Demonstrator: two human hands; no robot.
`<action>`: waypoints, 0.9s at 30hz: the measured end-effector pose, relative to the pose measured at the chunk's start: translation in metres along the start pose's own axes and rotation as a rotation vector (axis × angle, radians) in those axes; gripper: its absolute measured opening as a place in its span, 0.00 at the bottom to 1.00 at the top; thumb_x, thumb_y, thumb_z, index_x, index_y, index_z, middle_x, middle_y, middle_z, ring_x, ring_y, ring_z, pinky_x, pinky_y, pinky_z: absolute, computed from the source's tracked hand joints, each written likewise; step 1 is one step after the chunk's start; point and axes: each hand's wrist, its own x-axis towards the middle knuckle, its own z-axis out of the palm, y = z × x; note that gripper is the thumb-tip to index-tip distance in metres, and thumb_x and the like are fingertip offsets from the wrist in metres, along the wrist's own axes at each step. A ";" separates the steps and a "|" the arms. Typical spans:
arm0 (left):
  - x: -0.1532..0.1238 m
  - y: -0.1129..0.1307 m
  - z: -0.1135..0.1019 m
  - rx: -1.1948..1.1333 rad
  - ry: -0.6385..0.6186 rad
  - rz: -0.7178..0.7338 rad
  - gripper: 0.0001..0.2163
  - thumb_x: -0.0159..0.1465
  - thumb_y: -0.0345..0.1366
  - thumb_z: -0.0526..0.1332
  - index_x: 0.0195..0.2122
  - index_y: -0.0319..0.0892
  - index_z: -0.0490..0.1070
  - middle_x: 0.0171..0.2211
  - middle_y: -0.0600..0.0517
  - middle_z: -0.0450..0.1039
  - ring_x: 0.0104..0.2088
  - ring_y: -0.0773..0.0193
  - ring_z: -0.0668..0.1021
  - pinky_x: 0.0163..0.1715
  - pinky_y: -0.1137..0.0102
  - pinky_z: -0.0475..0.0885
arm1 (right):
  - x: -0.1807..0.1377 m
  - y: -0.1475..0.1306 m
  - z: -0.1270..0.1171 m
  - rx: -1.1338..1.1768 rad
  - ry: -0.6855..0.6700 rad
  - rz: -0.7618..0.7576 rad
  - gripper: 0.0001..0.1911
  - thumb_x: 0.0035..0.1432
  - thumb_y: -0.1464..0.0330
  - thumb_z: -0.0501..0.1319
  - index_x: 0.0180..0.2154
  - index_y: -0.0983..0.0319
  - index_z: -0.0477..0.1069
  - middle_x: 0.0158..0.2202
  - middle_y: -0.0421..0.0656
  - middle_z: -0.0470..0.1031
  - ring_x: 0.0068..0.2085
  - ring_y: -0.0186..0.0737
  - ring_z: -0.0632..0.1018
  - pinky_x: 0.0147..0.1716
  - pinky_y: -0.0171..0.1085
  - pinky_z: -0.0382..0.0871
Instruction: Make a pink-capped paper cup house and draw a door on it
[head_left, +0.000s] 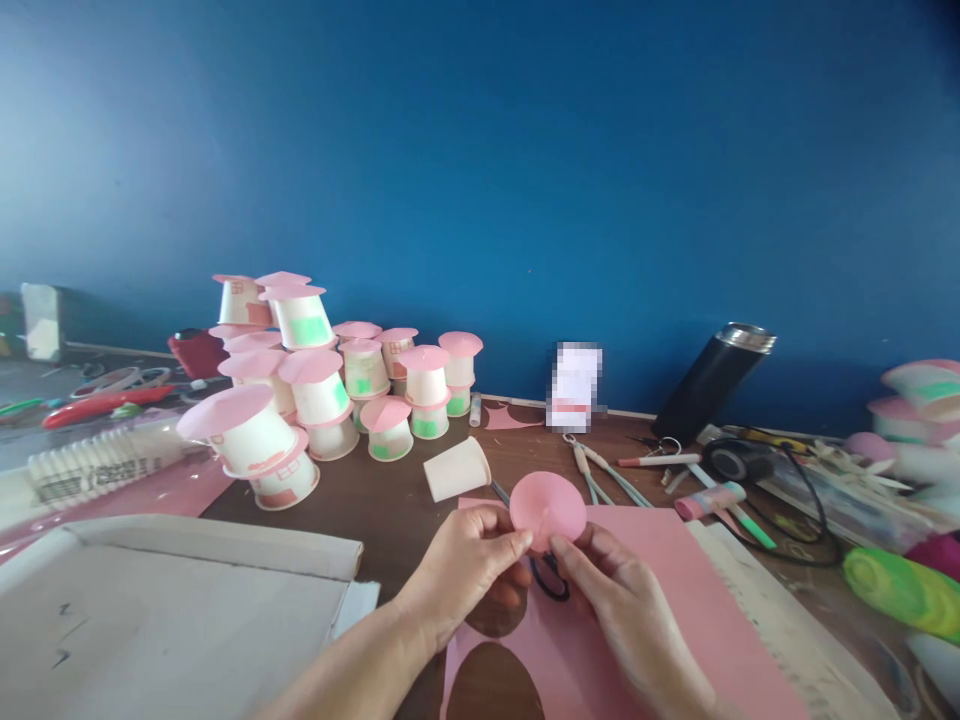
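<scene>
My left hand (466, 565) and my right hand (626, 605) both pinch a round pink paper cone (547, 508), held just above a pink paper sheet (675, 600) with round holes cut in it. The left fingers grip the cone's lower left edge, the right fingers its lower right edge. Black scissor handles (551, 580) lie on the sheet under my hands. A plain white paper cup (456, 468) lies on its side just beyond the left hand.
Several upturned white cups with pink cone tops (315, 385) are piled at the back left. A flat cardboard box (172, 600) sits at the near left. Pens, tweezers (600, 472), a black flask (709, 380), cables and a green roll (904, 590) crowd the right side.
</scene>
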 end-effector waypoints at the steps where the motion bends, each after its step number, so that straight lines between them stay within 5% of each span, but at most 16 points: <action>1: 0.000 0.000 0.000 -0.002 0.000 0.006 0.12 0.59 0.43 0.63 0.35 0.38 0.77 0.28 0.47 0.77 0.24 0.67 0.76 0.21 0.76 0.70 | 0.000 -0.001 0.000 0.002 0.000 -0.002 0.18 0.57 0.53 0.62 0.27 0.61 0.70 0.24 0.37 0.69 0.27 0.35 0.66 0.27 0.33 0.59; 27: 0.002 0.001 0.001 -0.040 0.014 0.027 0.10 0.59 0.39 0.63 0.35 0.36 0.77 0.33 0.45 0.78 0.25 0.69 0.76 0.18 0.79 0.69 | 0.001 0.003 0.001 -0.024 0.009 0.002 0.19 0.57 0.52 0.62 0.33 0.62 0.74 0.30 0.40 0.76 0.32 0.38 0.71 0.32 0.32 0.65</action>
